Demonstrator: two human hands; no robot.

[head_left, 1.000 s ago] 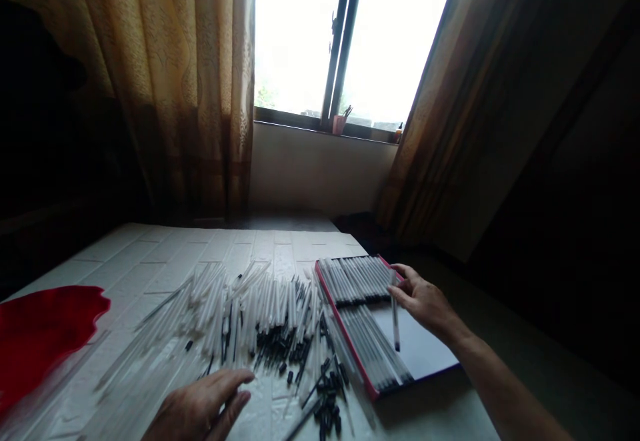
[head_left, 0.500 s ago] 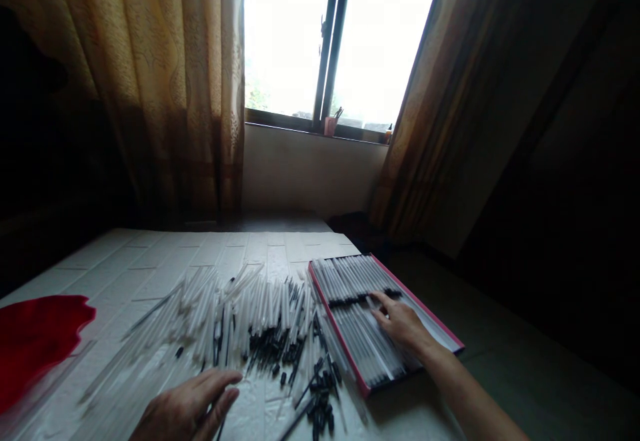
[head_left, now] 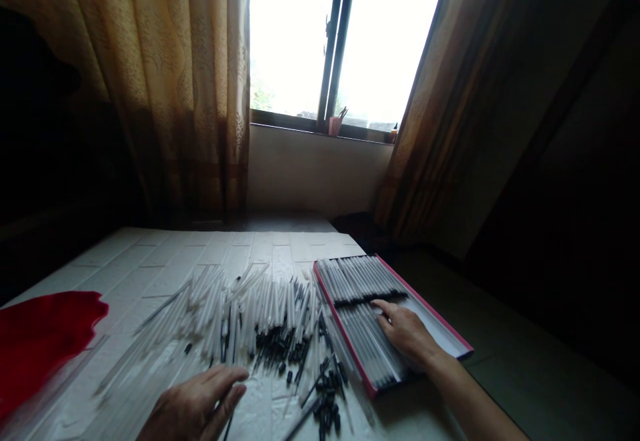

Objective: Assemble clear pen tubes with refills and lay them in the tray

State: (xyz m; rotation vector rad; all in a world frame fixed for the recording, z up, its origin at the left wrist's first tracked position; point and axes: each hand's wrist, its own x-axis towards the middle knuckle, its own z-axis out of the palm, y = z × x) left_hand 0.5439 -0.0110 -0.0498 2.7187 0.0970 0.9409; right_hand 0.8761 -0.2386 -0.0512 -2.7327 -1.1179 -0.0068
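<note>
My right hand [head_left: 406,334] is over the shallow pink-edged box [head_left: 347,339], its index finger and thumb stretched out and touching the pens. Clear pens with black caps lie side by side there in two rows, an upper row [head_left: 356,275] and a lower row [head_left: 367,334]. At the lower left my left hand [head_left: 197,401] hovers near the tabletop with thumb and index finger apart, nothing seen between them. Beyond it lie a spread of clear pen barrels [head_left: 207,301], thin black refills [head_left: 307,354] and a pile of loose black caps [head_left: 327,397].
A white brick-patterned cover [head_left: 165,247] lies over the table. Red cloth [head_left: 50,327] rests at the left edge. Behind stand a window with curtains [head_left: 165,81] and a pink cup [head_left: 335,125] on its sill. The box sits at the table's right side.
The view has shifted slightly, so everything appears a little farther right. My right hand's fingers have moved slightly down along the pens; my left hand stays in about the same place.
</note>
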